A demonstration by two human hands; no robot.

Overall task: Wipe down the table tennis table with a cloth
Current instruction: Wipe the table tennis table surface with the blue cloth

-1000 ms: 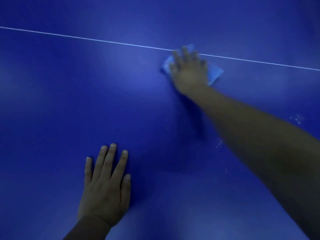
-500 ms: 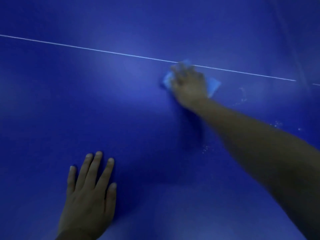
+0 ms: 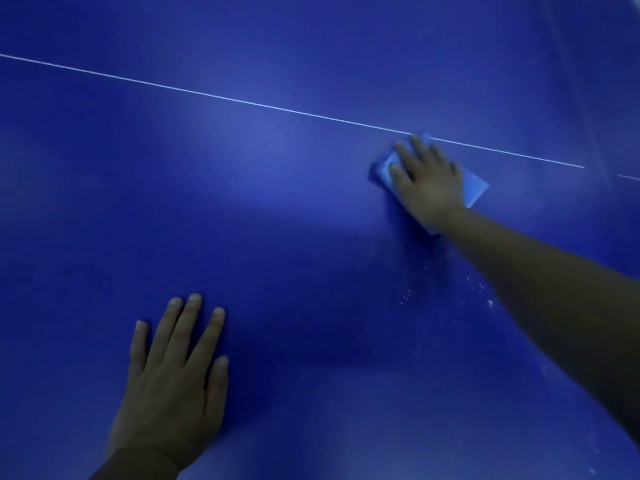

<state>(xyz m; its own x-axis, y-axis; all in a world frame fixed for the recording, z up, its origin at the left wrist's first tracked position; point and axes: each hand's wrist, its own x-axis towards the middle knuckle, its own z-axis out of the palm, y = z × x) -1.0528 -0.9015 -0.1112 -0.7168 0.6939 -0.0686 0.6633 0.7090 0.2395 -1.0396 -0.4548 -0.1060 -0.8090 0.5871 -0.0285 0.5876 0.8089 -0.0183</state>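
Observation:
The blue table tennis table fills the view, crossed by a thin white line. A folded light blue cloth lies flat just below that line at the right. My right hand presses down on the cloth with fingers spread and straight, covering most of it. Only the cloth's corners show around the hand. My left hand rests flat on the table at the lower left, fingers straight, holding nothing.
Small white specks dot the surface below the cloth, near my right forearm. A faint darker strip runs down the far right, where the white line breaks.
My right hand and the cloth have shifted to the right along the white line. My left hand stays flat on the table. The view has tilted slightly.

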